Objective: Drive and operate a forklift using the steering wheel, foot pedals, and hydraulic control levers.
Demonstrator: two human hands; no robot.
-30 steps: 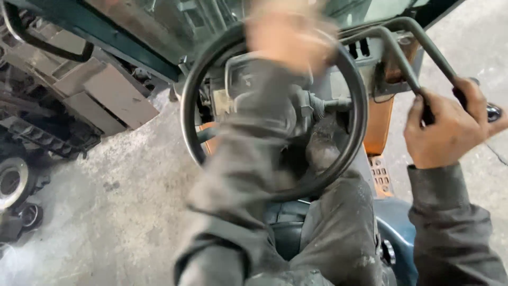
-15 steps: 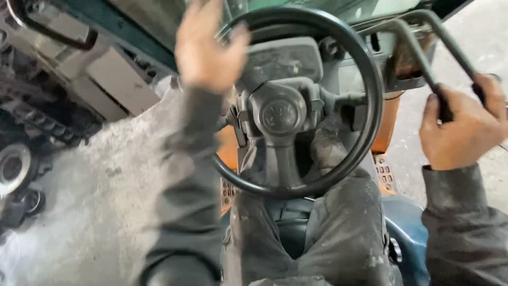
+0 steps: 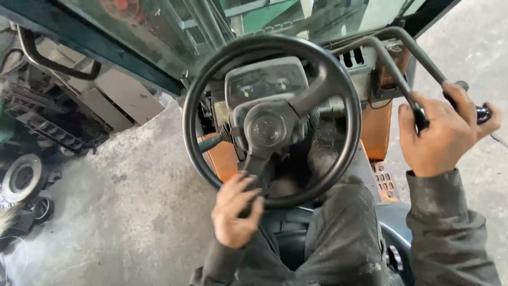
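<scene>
our left hand (image 3: 235, 214) closes around the bottom of the steering wheel (image 3: 272, 119), mid-turn by our reckoning; our right hand (image 3: 442, 132) is clenched on the control levers (image 3: 407, 63) beyond. feeding the rim onward needs a regrip.

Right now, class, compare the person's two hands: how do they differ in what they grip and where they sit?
The left hand grips the bottom rim of the black steering wheel, low near the lap; the right hand closes round the dark bent levers, higher and off to the side. The left hand shows its knuckles, the right its back. Both are bare, with grey sleeves.
</scene>
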